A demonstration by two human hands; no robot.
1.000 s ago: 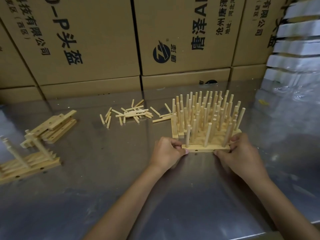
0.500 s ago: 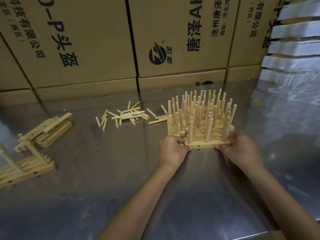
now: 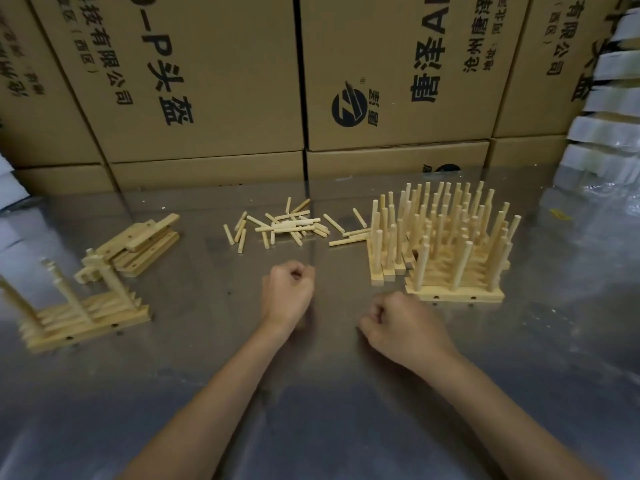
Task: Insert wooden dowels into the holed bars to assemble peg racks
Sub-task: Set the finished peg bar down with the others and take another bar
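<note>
Several finished peg racks (image 3: 450, 251) stand packed together at the right, their dowels upright; the nearest rack (image 3: 455, 294) shows two side holes. Loose wooden dowels (image 3: 289, 226) lie scattered in the middle behind my hands. A stack of bare holed bars (image 3: 145, 245) lies at the left, with more bars holding a few dowels (image 3: 86, 315) in front of it. My left hand (image 3: 289, 292) hovers over the metal table with its fingers curled and holds nothing. My right hand (image 3: 403, 325) is also curled and holds nothing, just left of the nearest rack.
Large cardboard boxes (image 3: 207, 81) with printed characters form a wall along the table's back edge. Plastic-wrapped white packs (image 3: 613, 109) are stacked at the far right. The reflective metal table (image 3: 311, 410) extends toward me.
Both hands have let go of the nearest rack and drawn back to the left, the fingers now curled. The rack stays in front of the finished group.
</note>
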